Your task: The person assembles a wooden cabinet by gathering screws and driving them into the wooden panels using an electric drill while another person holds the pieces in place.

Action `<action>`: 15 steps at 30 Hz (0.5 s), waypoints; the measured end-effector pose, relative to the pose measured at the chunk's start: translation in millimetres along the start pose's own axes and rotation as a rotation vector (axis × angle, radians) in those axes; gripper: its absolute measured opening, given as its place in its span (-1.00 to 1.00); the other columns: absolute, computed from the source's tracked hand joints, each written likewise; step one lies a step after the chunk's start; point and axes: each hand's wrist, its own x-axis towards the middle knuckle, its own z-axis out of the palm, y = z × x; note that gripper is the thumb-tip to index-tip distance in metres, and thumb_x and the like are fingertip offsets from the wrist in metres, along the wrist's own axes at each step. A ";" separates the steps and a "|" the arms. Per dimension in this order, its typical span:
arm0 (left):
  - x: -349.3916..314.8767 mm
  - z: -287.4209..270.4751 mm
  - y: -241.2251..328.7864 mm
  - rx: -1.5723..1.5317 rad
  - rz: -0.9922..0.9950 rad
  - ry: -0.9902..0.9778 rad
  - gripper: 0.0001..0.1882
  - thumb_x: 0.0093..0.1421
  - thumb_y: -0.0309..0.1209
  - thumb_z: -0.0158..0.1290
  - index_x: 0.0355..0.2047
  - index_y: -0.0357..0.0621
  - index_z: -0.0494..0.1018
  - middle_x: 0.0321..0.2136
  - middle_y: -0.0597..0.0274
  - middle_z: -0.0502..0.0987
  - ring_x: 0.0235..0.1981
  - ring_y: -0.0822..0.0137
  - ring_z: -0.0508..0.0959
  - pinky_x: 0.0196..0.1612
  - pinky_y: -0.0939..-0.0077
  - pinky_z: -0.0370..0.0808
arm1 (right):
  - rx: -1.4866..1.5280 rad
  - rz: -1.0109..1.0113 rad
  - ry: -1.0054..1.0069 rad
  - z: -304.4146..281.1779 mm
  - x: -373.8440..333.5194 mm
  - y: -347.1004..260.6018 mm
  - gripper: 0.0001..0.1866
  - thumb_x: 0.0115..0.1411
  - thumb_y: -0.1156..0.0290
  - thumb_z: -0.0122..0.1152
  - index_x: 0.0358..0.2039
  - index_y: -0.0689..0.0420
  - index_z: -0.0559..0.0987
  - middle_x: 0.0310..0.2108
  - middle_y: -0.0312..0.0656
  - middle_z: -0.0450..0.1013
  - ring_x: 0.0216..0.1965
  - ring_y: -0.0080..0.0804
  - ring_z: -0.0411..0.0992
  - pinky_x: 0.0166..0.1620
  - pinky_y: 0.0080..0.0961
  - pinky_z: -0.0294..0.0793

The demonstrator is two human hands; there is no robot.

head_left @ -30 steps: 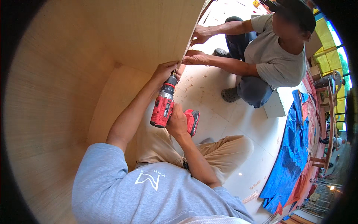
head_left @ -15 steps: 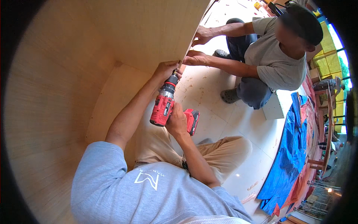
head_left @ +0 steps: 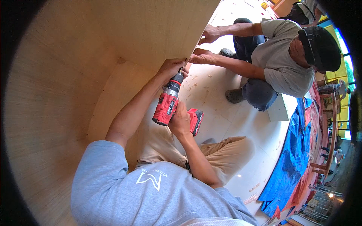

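Matt, smooth plywood panel (head_left: 113, 49); glossy red plastic drill (head_left: 167, 103), chuck seemingly metal.

The drill (head_left: 168, 105) bit tip is hidden behind the left hand (head_left: 171, 67) against the plywood panel (head_left: 113, 41); the grip is covered by the right hand (head_left: 180, 121). At two o'clock, the co-worker (head_left: 286, 60) has feet partly hidden

One red drill (head_left: 167, 105), one plywood panel (head_left: 113, 45), two people, one blue tarp (head_left: 290, 165)
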 end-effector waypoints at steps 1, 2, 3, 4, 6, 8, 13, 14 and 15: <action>-3.1 1.9 0.8 0.004 -0.006 -0.005 -0.79 0.24 -0.37 -0.17 -0.26 -0.28 0.34 -0.54 0.05 0.48 -0.65 0.37 0.49 -0.56 0.56 0.50 | -0.004 0.044 -0.008 -0.5 0.8 -0.1 -0.55 -0.10 0.29 0.26 -0.29 0.20 0.26 -0.40 0.05 0.30 -0.41 0.08 0.37 -0.38 -0.13 0.36; -9.1 2.3 0.1 -0.087 -0.039 -0.007 -0.79 0.23 -0.36 -0.15 -0.25 -0.27 0.32 -0.52 0.08 0.48 -0.63 0.37 0.49 -0.55 0.56 0.50 | -0.007 0.088 -0.016 -0.9 1.0 0.0 -0.53 -0.12 0.30 0.28 -0.27 0.18 0.27 -0.39 0.06 0.34 -0.39 0.07 0.38 -0.36 -0.15 0.37; -16.4 2.5 -1.3 -0.177 -0.073 -0.007 -0.78 0.23 -0.34 -0.14 -0.24 -0.26 0.30 -0.51 0.10 0.47 -0.62 0.38 0.49 -0.54 0.57 0.50 | -0.003 0.097 -0.012 -1.4 0.7 0.5 -0.53 -0.12 0.30 0.28 -0.27 0.18 0.27 -0.39 0.06 0.34 -0.39 0.07 0.38 -0.36 -0.15 0.37; -24.3 -1.4 -3.1 -0.169 -0.079 -0.013 -0.78 0.23 -0.34 -0.14 -0.24 -0.26 0.30 -0.51 0.10 0.47 -0.62 0.38 0.49 -0.54 0.57 0.50 | 0.000 0.088 -0.014 -1.9 1.2 0.1 -0.54 -0.12 0.30 0.27 -0.28 0.19 0.27 -0.40 0.06 0.34 -0.39 0.07 0.38 -0.37 -0.14 0.37; -45.6 -8.0 -12.0 -0.077 -0.056 -0.143 -0.76 0.18 -0.33 -0.07 -0.25 -0.23 0.25 -0.51 0.18 0.43 -0.59 0.40 0.49 -0.52 0.58 0.50 | 0.004 0.099 -0.016 -1.6 -1.0 1.1 -0.55 -0.11 0.30 0.27 -0.29 0.19 0.26 -0.40 0.06 0.34 -0.40 0.08 0.37 -0.37 -0.13 0.36; -74.6 13.5 4.5 0.040 -0.055 -0.112 -0.76 0.15 -0.34 -0.03 -0.27 -0.22 0.23 -0.53 0.21 0.41 -0.60 0.41 0.49 -0.52 0.58 0.49 | 0.011 0.078 -0.009 -1.5 1.8 4.3 -0.57 -0.11 0.32 0.26 -0.31 0.20 0.26 -0.42 0.05 0.33 -0.40 0.09 0.36 -0.37 -0.11 0.35; -78.5 18.9 17.9 0.271 -0.078 -0.098 -0.73 0.04 -0.38 0.07 -0.34 -0.19 0.22 -0.58 0.27 0.36 -0.66 0.44 0.46 -0.59 0.58 0.46 | 0.073 0.095 0.030 -3.3 3.0 -5.0 -0.57 -0.12 0.34 0.26 -0.32 0.21 0.25 -0.44 0.05 0.30 -0.40 0.11 0.35 -0.37 -0.11 0.34; -79.3 20.2 20.2 0.271 -0.084 -0.102 -0.73 0.04 -0.38 0.07 -0.34 -0.19 0.22 -0.58 0.27 0.36 -0.66 0.44 0.46 -0.59 0.58 0.46 | 0.083 0.102 0.032 -2.9 2.4 -4.4 -0.56 -0.13 0.34 0.27 -0.32 0.21 0.25 -0.44 0.05 0.29 -0.39 0.11 0.35 -0.37 -0.11 0.34; -80.0 21.6 22.8 0.300 -0.084 -0.083 -0.73 0.03 -0.38 0.07 -0.36 -0.19 0.23 -0.60 0.27 0.36 -0.66 0.44 0.46 -0.60 0.58 0.46 | 0.083 0.109 0.031 -3.3 1.8 -4.6 -0.56 -0.13 0.34 0.27 -0.32 0.21 0.25 -0.44 0.05 0.29 -0.39 0.11 0.35 -0.37 -0.11 0.34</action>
